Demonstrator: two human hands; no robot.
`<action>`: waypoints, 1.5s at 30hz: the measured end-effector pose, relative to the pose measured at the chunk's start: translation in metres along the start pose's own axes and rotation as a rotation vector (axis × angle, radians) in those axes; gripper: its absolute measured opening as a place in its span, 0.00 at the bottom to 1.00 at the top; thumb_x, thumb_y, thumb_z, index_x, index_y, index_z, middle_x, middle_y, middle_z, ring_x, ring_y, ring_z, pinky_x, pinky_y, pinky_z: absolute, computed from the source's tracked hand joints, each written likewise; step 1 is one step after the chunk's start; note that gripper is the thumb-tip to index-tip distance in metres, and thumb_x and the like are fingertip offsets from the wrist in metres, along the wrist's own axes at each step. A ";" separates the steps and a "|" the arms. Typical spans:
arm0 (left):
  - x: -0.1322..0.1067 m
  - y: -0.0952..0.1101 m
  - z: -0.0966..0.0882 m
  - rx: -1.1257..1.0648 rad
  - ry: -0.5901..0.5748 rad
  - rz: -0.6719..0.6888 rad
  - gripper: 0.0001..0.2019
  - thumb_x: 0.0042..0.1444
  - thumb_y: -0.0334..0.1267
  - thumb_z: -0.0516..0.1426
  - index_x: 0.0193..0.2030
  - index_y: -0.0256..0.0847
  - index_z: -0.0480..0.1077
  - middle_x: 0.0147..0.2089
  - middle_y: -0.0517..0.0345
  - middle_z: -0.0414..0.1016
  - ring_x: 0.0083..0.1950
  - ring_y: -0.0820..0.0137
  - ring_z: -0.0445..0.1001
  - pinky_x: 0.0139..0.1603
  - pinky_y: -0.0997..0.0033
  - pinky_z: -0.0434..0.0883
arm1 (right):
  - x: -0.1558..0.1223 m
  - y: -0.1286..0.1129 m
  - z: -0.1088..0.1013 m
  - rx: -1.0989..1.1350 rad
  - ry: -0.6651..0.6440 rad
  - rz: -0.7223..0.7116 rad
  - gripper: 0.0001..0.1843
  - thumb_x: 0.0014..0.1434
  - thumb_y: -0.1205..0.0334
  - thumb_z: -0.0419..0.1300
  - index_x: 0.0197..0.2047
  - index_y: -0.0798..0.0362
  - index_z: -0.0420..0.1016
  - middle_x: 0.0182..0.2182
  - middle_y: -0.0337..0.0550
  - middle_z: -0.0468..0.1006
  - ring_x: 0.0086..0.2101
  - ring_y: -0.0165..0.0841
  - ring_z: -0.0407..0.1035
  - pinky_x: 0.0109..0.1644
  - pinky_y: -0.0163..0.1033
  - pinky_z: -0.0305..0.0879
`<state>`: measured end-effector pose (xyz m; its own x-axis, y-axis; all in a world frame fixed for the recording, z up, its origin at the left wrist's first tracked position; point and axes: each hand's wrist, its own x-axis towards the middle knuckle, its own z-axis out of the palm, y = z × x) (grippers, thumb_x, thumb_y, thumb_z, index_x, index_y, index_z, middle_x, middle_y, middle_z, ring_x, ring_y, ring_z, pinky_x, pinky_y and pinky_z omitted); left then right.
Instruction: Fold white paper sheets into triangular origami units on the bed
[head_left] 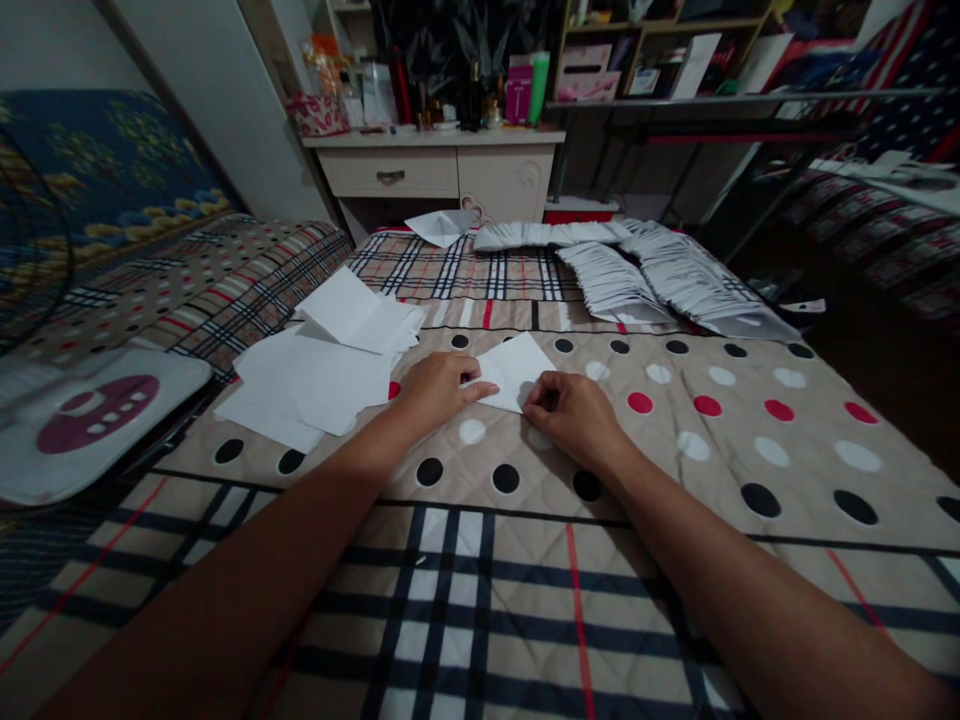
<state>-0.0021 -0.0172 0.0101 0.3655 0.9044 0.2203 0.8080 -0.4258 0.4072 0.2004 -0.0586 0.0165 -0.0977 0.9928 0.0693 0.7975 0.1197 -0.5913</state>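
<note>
A small white sheet of paper [521,362] lies partly folded on the bedspread [540,600], between my two hands. My left hand [442,388] grips its left edge, the thumb lying over the paper and the fingers curled. At the sheet's lower right corner my right hand [574,410] is closed, thumb and forefinger pinched on the edge. Left of my left hand lies a loose pile of white paper sheets [322,375], some overlapping at angles. Long rows of folded white papers [690,275] stand packed together at the far right of the bed.
One separate folded paper [441,228] rests at the bed's far edge. A white dresser [397,170] with bottles and boxes stands behind. At the left is a white plastic item with a purple oval [97,413]. A desk with shelves [675,98] stands back right.
</note>
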 end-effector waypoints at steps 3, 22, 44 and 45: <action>-0.002 0.000 0.002 0.018 0.008 0.005 0.18 0.54 0.52 0.60 0.25 0.39 0.69 0.29 0.59 0.71 0.30 0.71 0.65 0.31 0.71 0.55 | 0.000 -0.001 0.000 0.000 0.003 0.008 0.03 0.49 0.67 0.61 0.25 0.52 0.72 0.23 0.39 0.76 0.24 0.30 0.65 0.28 0.35 0.51; 0.001 -0.004 0.007 0.075 -0.011 -0.005 0.16 0.53 0.53 0.60 0.29 0.41 0.71 0.32 0.58 0.74 0.30 0.71 0.65 0.28 0.70 0.50 | -0.002 0.011 0.006 0.109 0.001 -0.141 0.10 0.50 0.70 0.59 0.32 0.50 0.80 0.27 0.37 0.77 0.25 0.29 0.66 0.28 0.33 0.54; 0.000 0.017 0.001 0.337 -0.046 -0.172 0.18 0.62 0.54 0.52 0.39 0.41 0.70 0.37 0.53 0.78 0.40 0.62 0.75 0.32 0.69 0.59 | -0.010 -0.001 0.000 -0.066 -0.053 -0.150 0.12 0.49 0.70 0.56 0.32 0.50 0.80 0.33 0.40 0.81 0.33 0.34 0.73 0.35 0.36 0.60; 0.000 0.019 0.000 0.363 -0.058 -0.172 0.17 0.63 0.53 0.52 0.40 0.41 0.70 0.39 0.53 0.78 0.41 0.62 0.76 0.33 0.69 0.60 | -0.010 -0.001 0.000 -0.068 -0.053 -0.143 0.12 0.50 0.69 0.56 0.32 0.50 0.80 0.33 0.40 0.81 0.33 0.34 0.73 0.35 0.36 0.60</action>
<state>0.0131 -0.0248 0.0178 0.2279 0.9661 0.1214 0.9665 -0.2396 0.0922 0.2005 -0.0688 0.0163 -0.2430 0.9643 0.1050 0.8114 0.2614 -0.5227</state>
